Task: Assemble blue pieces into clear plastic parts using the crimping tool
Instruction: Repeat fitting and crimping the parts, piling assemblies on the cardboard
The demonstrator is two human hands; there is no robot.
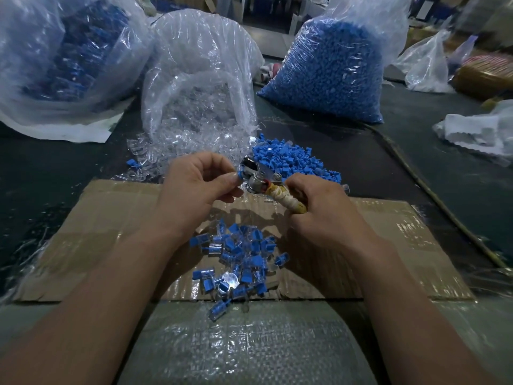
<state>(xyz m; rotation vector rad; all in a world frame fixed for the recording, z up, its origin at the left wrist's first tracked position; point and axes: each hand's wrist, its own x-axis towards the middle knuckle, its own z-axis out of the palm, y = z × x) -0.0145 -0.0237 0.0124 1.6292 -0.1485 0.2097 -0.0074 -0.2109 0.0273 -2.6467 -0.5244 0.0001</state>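
1. Step in hand (judged): one blue piece (pixel 239 173) is offered to the head of the crimping tool (pixel 259 176), ready for the squeeze.
2. Left hand (pixel 200 179): above the far edge of the cardboard sheet (pixel 111 218). Thumb and forefinger are closed in a narrow pinch on the blue piece, and the other fingers (pixel 213 159) are curled in.
3. Blue piece: also above the sheet's far edge. It shows just past the thumb tip and touches the tool's metal head. Whether a clear part surrounds it cannot be told.
4. Right hand (pixel 319 207): above the sheet's far half, right of middle, wrapped tight round the tool's taped handle.
5. Method advised: keep the pinch behind the head, fingertips out of the bite. Hold the piece square to the head and press once, firmly. Check that the blue sits flush before letting go.
6. Finished pile (pixel 238 257): on the sheet, from its middle toward its near edge, between the forearms.
7. Loose blue heap (pixel 286 157): just beyond the sheet's far edge.
8. Bag of clear parts (pixel 194 107): beyond the sheet's far edge, spilling toward it.
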